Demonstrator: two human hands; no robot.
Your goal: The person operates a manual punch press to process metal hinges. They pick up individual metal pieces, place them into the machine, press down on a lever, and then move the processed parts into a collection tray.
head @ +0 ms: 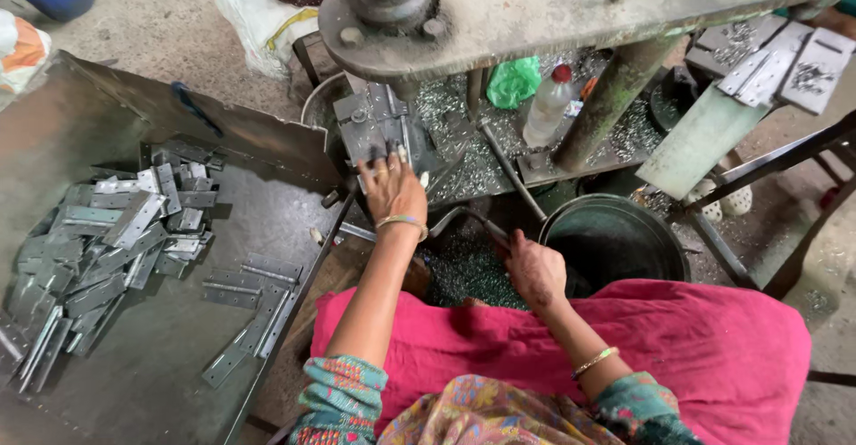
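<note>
Left hand (392,188) stretched forward, arm nearly straight, palm down, fingers (385,155) spread flat on a hinge (374,124) lying on the press bed under the round machine head (385,4); pressing, not gripping. Right hand (535,271) lower and closer, elbow bent, fist shut round a lever (473,218) just beside the dark bucket (615,240). Both wrists bangled. Tray (152,356) at left, piled with loose hinges (98,249). Pink cloth (571,347) over the lap. Bottle (546,106) and green bag (514,81) behind the press.
</note>
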